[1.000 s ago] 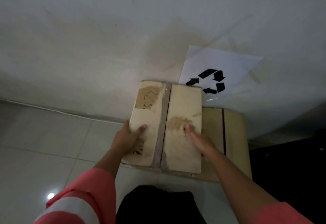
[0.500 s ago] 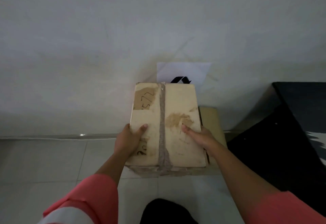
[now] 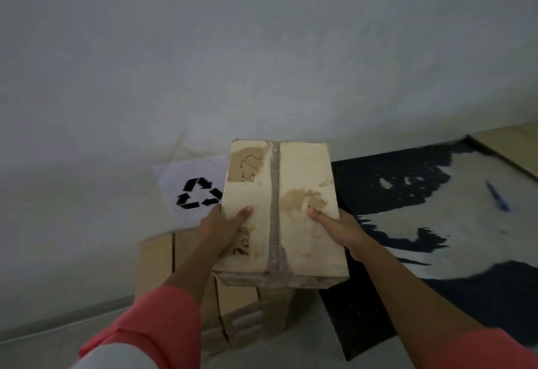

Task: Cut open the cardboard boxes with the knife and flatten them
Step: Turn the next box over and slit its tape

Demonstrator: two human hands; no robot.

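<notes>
While the taped box (image 3: 302, 182) is held up between both hands, the step looks like fetching, not cutting: its tape strip (image 3: 274, 208) seems intact. The left hand (image 3: 222, 230) and right hand (image 3: 337, 230) each grip 1 side, thumbs on top. More boxes (image 3: 157, 264) sit below the left hand; a dark mat (image 3: 393, 182) lies right of the right hand. Next it likely needs setting down there and a knife.

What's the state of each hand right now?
Left hand: holding the taped cardboard box by its left edge, thumb on top.
Right hand: holding the same box by its right edge, thumb on top.
</notes>
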